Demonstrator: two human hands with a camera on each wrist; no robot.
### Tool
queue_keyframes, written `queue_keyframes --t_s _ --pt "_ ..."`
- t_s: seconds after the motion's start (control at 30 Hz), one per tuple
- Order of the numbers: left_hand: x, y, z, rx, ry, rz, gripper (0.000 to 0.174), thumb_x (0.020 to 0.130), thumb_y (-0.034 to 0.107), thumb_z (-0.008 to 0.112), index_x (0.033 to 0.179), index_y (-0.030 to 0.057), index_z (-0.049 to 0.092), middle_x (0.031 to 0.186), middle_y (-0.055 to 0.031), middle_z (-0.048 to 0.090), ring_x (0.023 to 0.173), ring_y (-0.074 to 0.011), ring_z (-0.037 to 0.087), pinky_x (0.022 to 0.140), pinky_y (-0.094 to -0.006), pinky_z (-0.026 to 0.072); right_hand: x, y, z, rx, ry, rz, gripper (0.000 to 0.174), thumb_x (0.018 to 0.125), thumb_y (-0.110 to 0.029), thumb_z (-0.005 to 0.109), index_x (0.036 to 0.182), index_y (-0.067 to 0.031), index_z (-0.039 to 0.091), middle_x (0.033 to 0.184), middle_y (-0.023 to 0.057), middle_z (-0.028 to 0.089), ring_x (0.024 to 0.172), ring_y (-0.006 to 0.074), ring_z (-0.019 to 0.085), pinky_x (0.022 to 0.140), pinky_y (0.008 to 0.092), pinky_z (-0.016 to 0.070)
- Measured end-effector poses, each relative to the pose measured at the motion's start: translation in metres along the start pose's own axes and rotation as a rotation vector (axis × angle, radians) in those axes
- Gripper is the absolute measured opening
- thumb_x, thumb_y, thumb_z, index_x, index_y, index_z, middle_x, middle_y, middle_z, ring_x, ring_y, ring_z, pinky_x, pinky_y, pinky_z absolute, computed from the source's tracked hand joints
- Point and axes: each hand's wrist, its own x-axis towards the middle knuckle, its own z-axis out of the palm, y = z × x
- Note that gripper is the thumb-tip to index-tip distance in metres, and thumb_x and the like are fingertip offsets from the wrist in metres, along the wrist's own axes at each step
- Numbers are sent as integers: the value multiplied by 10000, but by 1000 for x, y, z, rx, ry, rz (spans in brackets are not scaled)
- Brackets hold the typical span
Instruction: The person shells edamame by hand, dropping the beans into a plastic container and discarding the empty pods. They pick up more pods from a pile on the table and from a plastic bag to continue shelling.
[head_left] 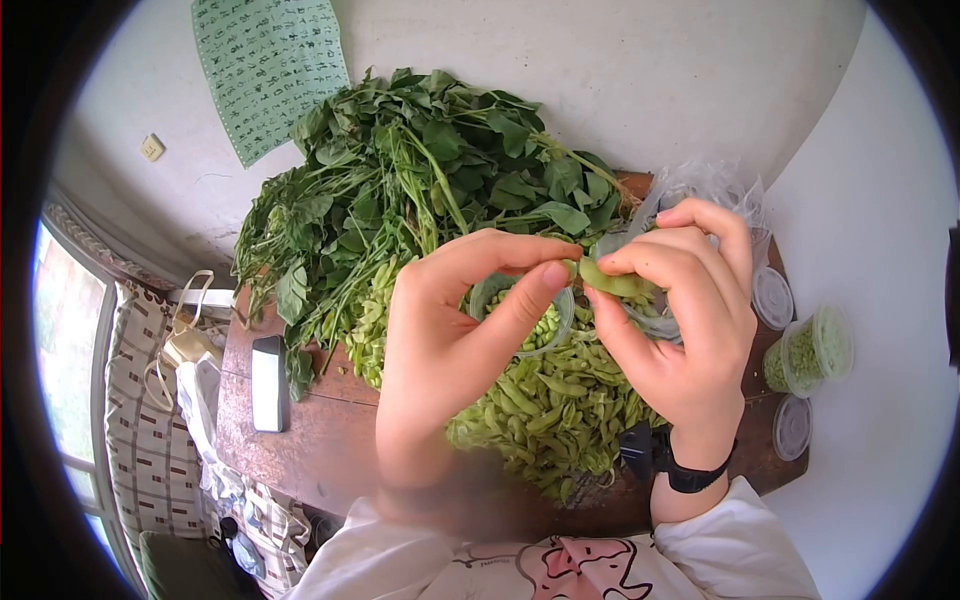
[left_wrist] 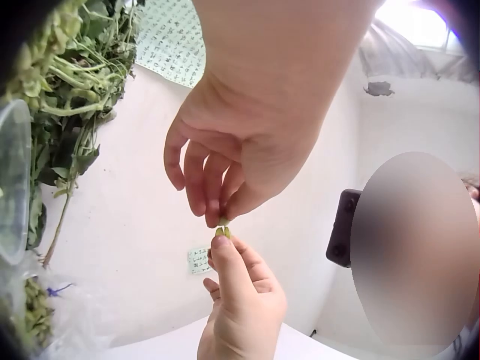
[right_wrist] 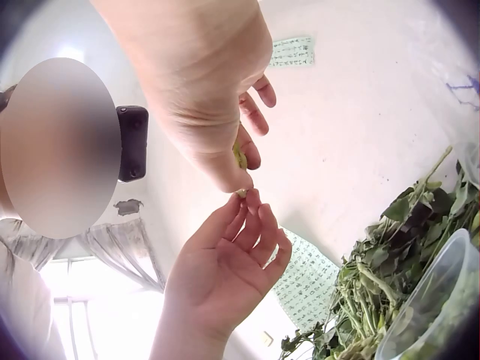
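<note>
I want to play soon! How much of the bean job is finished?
Some is done: one tub on the right looks filled with green bits, and the clear cup under the hands holds some too. Right now the left hand and right hand pinch one pod. Lots remains: a big pod pile and leafy stalks.

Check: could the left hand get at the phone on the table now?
Probably yes: the phone lies near the left hand, bare table between, though that hand pinches the pod.
</note>
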Motion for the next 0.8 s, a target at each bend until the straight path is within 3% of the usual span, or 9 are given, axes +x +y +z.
queue_keyframes --t_s 0.2,0.27,0.8 --pt "-2 -1 2 -32 10 8 152 920 41 734 1051 -31 760 940 -104 754 861 -135 684 754 -275 524 2 -3 0 -6 7 -22 305 684 -70 847 955 -102 709 935 9 686 1005 306 576 851 419 454" --pt "-2 -1 3 -59 12 3 151 918 40 738 1049 -32 761 949 -106 759 865 -133 687 760 -272 528 6 -7 -1 -4 13 -36 292 680 14 837 936 -50 711 839 57 704 929 329 588 837 417 489" --pt "-5 4 7 -201 40 -5 133 914 -9 735 1042 -34 760 1007 -113 762 937 -131 691 819 -262 539 7 -7 -7 -26 34 -24 245 643 8 836 842 -56 707 798 49 669 917 328 586 817 417 489"
